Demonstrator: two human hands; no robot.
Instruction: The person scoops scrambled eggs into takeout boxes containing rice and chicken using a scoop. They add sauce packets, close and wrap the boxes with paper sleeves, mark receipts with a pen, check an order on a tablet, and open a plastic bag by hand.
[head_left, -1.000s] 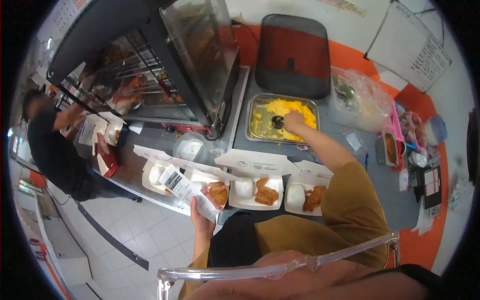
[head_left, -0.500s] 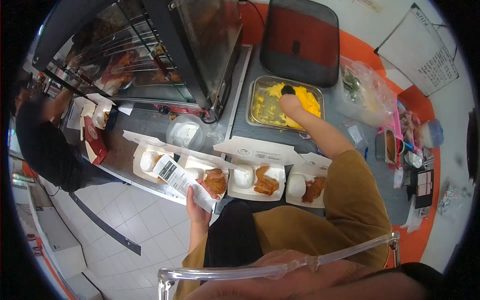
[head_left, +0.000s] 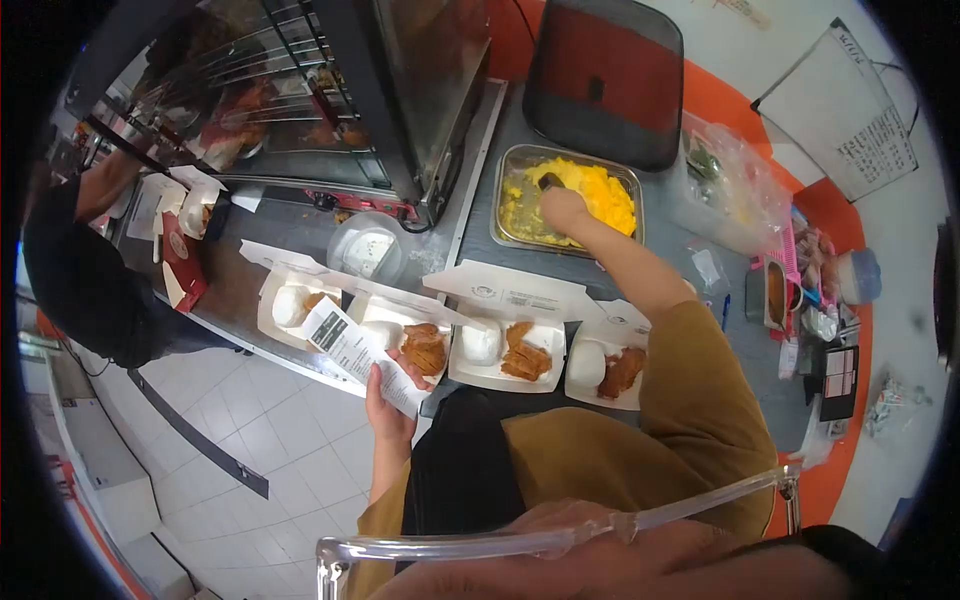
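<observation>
The left fingers [head_left: 376, 385] hold the paper slip [head_left: 342, 341], the right fingers [head_left: 556, 205] the dark utensil [head_left: 549, 181]; hurried lifting may spill yellow food [head_left: 608, 200].

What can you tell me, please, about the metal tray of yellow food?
The tray is rectangular, with rounded corners and a shiny, metal-looking rim. It sits uncovered on the grey counter. Yellow food is heaped towards its right, smeared thinly at its left. The right hand holds a dark utensil over it; I can't tell whether either touches the tray.
</observation>
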